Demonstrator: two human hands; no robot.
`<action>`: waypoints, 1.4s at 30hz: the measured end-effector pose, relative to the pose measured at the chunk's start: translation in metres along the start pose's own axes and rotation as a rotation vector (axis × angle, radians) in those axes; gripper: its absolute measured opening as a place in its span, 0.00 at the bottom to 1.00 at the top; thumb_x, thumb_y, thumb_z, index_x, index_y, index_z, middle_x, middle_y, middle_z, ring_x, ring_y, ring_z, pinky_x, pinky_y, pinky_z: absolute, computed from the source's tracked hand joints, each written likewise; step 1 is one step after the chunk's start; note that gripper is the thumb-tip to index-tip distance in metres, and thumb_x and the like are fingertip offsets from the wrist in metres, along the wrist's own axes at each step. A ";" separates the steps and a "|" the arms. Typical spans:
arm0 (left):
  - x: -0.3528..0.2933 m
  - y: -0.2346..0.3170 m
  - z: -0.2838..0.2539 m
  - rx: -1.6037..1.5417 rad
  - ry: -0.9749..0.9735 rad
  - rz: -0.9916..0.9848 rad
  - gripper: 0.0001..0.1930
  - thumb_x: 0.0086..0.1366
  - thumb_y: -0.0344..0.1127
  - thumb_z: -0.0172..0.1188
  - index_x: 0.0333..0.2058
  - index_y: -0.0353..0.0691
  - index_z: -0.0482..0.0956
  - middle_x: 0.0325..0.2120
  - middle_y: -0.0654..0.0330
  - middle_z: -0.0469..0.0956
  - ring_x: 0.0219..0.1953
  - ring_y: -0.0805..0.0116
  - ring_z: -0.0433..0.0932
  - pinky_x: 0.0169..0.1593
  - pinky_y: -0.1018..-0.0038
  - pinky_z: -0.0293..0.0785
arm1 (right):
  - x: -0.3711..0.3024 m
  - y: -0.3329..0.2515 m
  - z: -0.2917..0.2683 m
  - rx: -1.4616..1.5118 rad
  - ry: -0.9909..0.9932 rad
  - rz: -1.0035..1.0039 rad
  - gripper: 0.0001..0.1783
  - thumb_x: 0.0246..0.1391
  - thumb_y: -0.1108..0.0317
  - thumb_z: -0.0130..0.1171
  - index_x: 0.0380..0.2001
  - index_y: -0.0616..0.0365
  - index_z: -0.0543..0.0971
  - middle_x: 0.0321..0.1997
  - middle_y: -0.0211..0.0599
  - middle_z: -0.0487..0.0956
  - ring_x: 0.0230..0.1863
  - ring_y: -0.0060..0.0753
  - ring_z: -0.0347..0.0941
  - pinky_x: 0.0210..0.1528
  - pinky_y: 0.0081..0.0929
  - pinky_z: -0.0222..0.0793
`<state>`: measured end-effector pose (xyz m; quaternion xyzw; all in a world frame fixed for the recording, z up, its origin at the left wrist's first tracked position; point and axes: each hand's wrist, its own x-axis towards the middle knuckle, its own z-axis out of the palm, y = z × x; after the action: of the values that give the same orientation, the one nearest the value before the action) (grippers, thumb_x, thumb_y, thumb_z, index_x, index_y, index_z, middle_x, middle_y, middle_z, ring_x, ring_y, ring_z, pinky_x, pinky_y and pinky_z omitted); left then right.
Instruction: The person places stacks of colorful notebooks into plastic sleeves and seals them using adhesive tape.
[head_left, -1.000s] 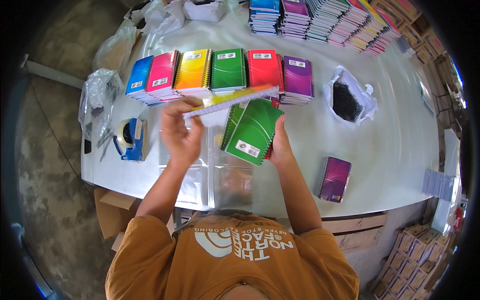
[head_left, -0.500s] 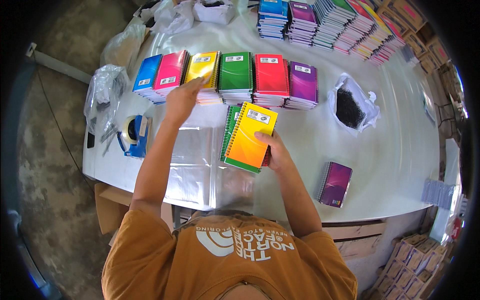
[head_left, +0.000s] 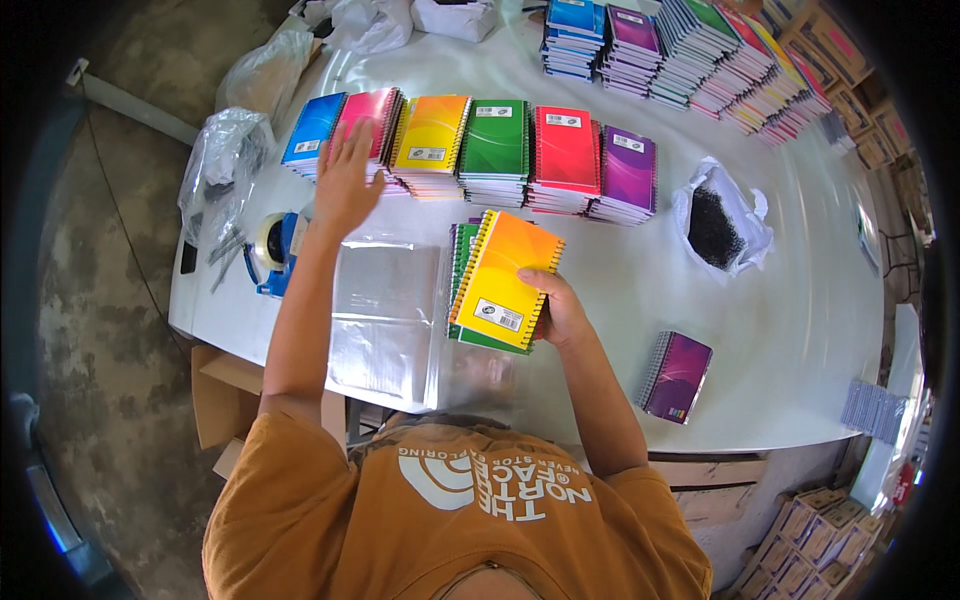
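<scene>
My right hand [head_left: 563,310] grips a small bundle of spiral notebooks, thumb on top. Uppermost is a yellow-orange notebook [head_left: 512,275] with its label at the near end. Wire coils show along both long sides of the bundle. A green notebook [head_left: 462,250] sticks out beneath, with a bit of purple behind it. My left hand [head_left: 346,190] reaches over the pink notebook stack [head_left: 370,108], fingers stretched out and holding nothing. Alongside that stand stacks of blue [head_left: 314,125], yellow [head_left: 432,125], green [head_left: 497,145], red [head_left: 566,150] and purple [head_left: 628,180] notebooks.
Clear plastic sheets [head_left: 380,320] lie before me. A blue tape dispenser [head_left: 275,270] stands at the left. A white bag of black pieces [head_left: 715,225] and a single purple notebook [head_left: 677,378] are on the right. More notebook stacks [head_left: 690,55] fill the far right.
My left hand has moved left from the yellow stack to the pink one. Another yellow notebook, turned the other way round, now tops the bundle in my right hand.
</scene>
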<state>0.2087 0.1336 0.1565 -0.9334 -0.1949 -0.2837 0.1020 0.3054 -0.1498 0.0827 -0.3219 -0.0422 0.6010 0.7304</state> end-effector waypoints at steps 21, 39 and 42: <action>-0.016 -0.047 0.001 -0.161 -0.163 -0.087 0.17 0.59 0.31 0.54 0.48 0.41 0.75 0.47 0.52 0.75 0.51 0.52 0.71 0.59 0.61 0.57 | 0.001 0.006 0.016 -0.186 -0.005 0.076 0.34 0.43 0.57 0.64 0.52 0.61 0.66 0.46 0.44 0.73 0.45 0.37 0.72 0.44 0.35 0.71; -0.125 0.022 -0.082 -1.271 -0.105 -0.254 0.08 0.60 0.19 0.50 0.31 0.40 0.75 0.52 0.52 0.69 0.55 0.58 0.67 0.56 0.68 0.62 | -0.007 0.058 0.067 -0.091 -0.115 0.072 0.43 0.50 0.32 0.48 0.57 0.58 0.64 0.55 0.42 0.70 0.54 0.35 0.68 0.56 0.34 0.64; -0.132 0.021 -0.098 -1.074 -0.301 -0.200 0.09 0.61 0.29 0.53 0.40 0.43 0.75 0.52 0.52 0.69 0.55 0.55 0.66 0.58 0.61 0.58 | -0.003 0.077 0.091 -0.073 -0.110 0.110 0.43 0.50 0.33 0.49 0.56 0.58 0.64 0.55 0.45 0.70 0.54 0.35 0.69 0.56 0.35 0.64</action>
<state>0.0691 0.0449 0.1598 -0.8613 -0.1230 -0.2150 -0.4435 0.1978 -0.1090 0.1155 -0.3168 -0.0864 0.6550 0.6805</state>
